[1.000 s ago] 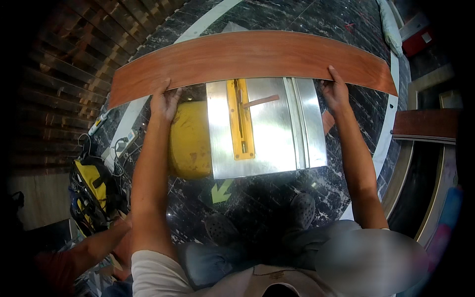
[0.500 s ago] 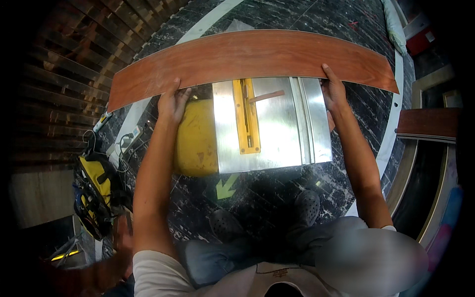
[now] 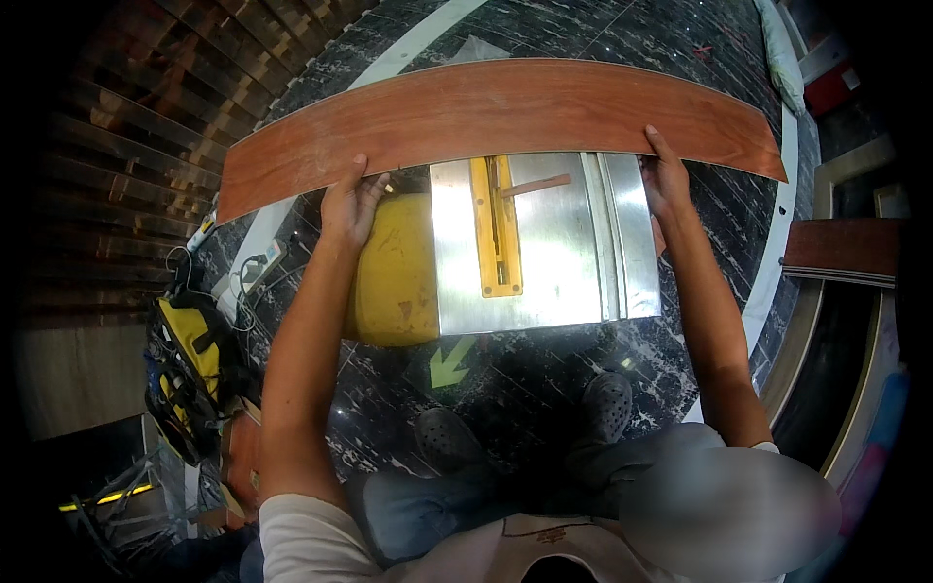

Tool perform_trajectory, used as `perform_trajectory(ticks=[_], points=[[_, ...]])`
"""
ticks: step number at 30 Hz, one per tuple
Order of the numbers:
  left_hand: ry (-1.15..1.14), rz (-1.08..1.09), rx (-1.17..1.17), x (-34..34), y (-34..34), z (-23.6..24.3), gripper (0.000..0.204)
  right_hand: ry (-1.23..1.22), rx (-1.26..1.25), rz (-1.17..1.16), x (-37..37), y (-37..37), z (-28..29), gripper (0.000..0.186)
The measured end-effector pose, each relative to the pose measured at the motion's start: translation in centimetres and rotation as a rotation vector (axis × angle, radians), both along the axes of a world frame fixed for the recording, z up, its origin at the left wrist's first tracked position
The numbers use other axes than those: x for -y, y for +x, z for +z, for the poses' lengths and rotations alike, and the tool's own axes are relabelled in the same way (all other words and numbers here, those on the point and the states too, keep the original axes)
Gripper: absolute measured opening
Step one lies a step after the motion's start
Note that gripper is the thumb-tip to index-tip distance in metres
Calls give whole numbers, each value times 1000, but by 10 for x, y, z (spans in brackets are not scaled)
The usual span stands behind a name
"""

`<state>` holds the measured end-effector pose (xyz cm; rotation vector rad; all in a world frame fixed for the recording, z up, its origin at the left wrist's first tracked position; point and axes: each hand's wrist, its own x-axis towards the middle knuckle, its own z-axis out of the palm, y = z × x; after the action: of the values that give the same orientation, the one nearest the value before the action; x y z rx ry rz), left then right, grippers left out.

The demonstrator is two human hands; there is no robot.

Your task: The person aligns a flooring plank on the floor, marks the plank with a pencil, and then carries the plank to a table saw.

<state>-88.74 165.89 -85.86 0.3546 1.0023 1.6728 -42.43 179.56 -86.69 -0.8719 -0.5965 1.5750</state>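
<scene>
A long reddish-brown wood-look plank (image 3: 496,102) spans the upper middle, over the far edge of a steel saw table (image 3: 554,253) with a yellow slotted insert (image 3: 487,233). My left hand (image 3: 352,199) grips the plank's near edge left of the steel top, above the saw's scuffed yellow body (image 3: 394,282). My right hand (image 3: 666,180) grips the same edge at the table's right side, thumb on top. A narrow brown strip (image 3: 539,184) lies across the insert.
A yellow-and-black tool bag (image 3: 194,360) and a power strip (image 3: 243,287) with cables are at left. Stacked planks (image 3: 841,248) lie at right. Slatted wood (image 3: 146,146) fills the upper left. A green arrow (image 3: 452,360) marks the marble floor by my feet.
My left hand has moved a little rightward along the plank. The saw appears slightly farther right in view. Another person's arm at lower left has gone from view.
</scene>
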Motion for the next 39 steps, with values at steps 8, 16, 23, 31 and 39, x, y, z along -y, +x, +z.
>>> perform_trajectory(ticks=[8,16,23,31,39], points=[[-8,1,-23,6,2,2,27,19,7,-23,9,-5,8,44],[0,-32,-45,10,4,6,27,27,4,9,8,1,3,46],[-3,-32,-50,13,6,9,31,7,-12,0,13,0,6,50],[-15,-30,-62,15,6,10,32,7,51,-56,24,-13,20,41],[-20,-53,-92,-3,5,4,36,-37,232,150,3,4,31,58]])
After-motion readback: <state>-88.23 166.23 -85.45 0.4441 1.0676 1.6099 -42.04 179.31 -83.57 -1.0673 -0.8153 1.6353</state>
